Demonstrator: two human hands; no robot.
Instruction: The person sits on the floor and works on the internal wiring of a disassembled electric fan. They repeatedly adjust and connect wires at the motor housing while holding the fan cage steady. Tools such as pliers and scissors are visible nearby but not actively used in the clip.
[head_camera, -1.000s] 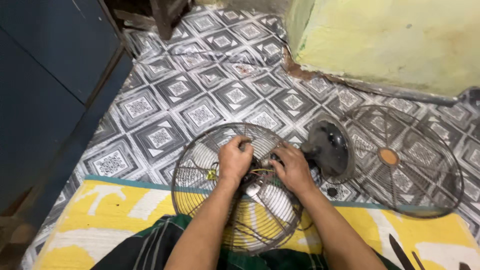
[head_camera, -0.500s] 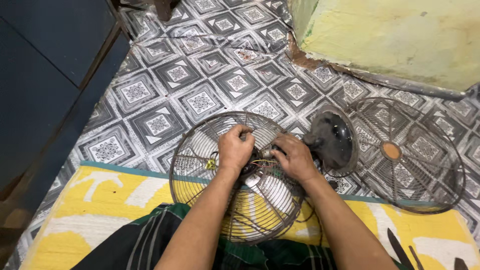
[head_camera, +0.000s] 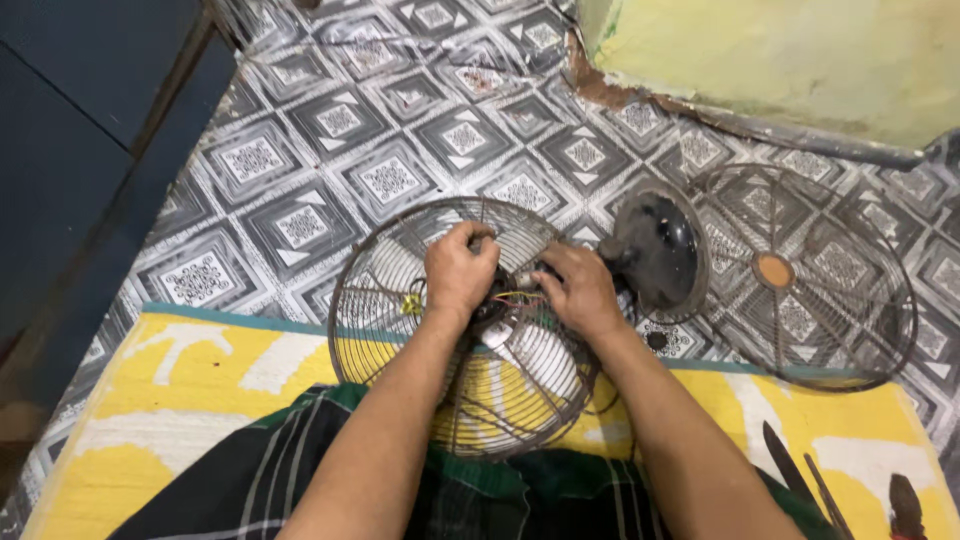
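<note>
Left hand curled over the hub of the rear guard, fingers bent and closed on something at the centre; exactly what, hidden under the knuckles. Right hand just beside it, fingers bent down onto the motor, thumb side toward the left hand; grip on any one part impossible to tell. Red and yellow wires showing in the gap between the two hands. White blades visible through the wire of the guard, below the hands. Guard lying half on the patterned floor, half on the yellow mat, against the lap in dark green cloth.

Compared with a second ago: both hands at the same spot on the hub, barely shifted, left knuckles a touch higher toward the guard's upper rim. Guard unmoved on the mat edge. View tipped slightly lower and nearer, so more forearm in sight.

Dark motor cover just right of the right hand, touching the front guard, which lies flat on the floor with its orange centre disc up. Both unchanged. Tools on the mat at lower right, well apart from the hands.
</note>
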